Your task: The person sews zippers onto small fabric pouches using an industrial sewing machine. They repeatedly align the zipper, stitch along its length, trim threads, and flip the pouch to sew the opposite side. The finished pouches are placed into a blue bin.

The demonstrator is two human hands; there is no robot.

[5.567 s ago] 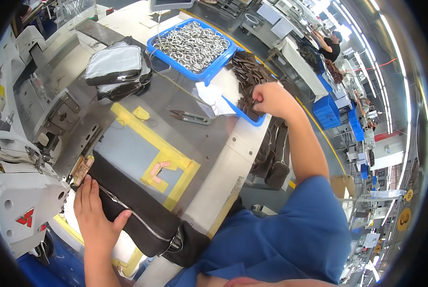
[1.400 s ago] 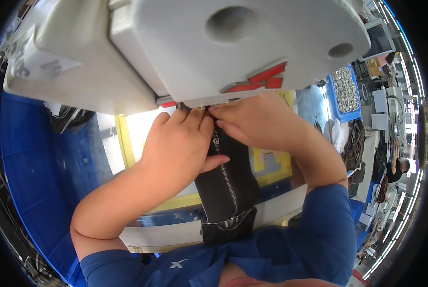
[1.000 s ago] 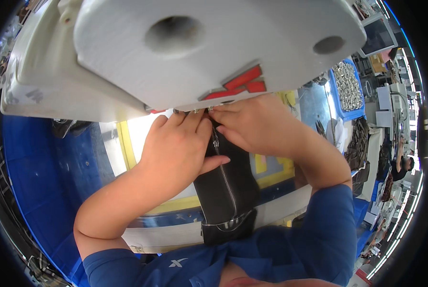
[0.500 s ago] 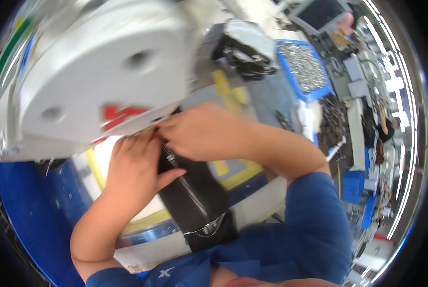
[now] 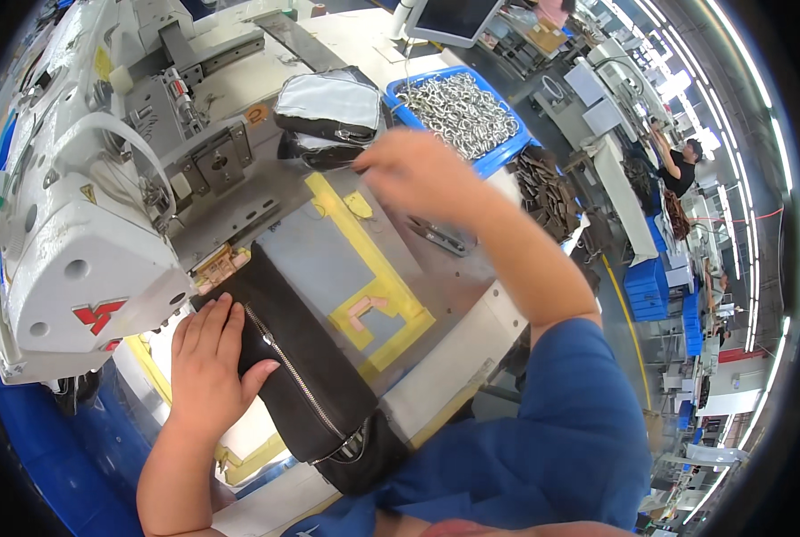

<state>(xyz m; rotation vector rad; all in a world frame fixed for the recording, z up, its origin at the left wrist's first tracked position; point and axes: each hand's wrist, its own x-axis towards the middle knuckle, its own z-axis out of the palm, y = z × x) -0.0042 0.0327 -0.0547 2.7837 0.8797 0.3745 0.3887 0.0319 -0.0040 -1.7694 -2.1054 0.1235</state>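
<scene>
A long black fabric pouch [image 5: 306, 394] with a silver metal zipper lies beside the head of a white sewing machine [image 5: 105, 286]. Its near end hangs toward my body. My left hand [image 5: 212, 362] lies flat on the left edge of the pouch, fingers stretched out and thumb apart, by the zipper pull. My right hand [image 5: 427, 174] is raised off to the right and smeared by motion. Its fingertips are at the edge of a stack of black pieces with white lining [image 5: 328, 107]; whether they grip anything is not clear.
A blue tray [image 5: 498, 163] of metal rings stands at the far right of the table, near a heap of brown pieces [image 5: 543, 188]. Thread snips [image 5: 438, 234] lie below my right forearm. Yellow tape [image 5: 391, 273] frames a grey plate. Another person [image 5: 682, 168] works in the distance.
My right hand has left the pouch and moved up and right to the stack. My left hand stays on the pouch. The view has shifted, showing more of the machine and table.
</scene>
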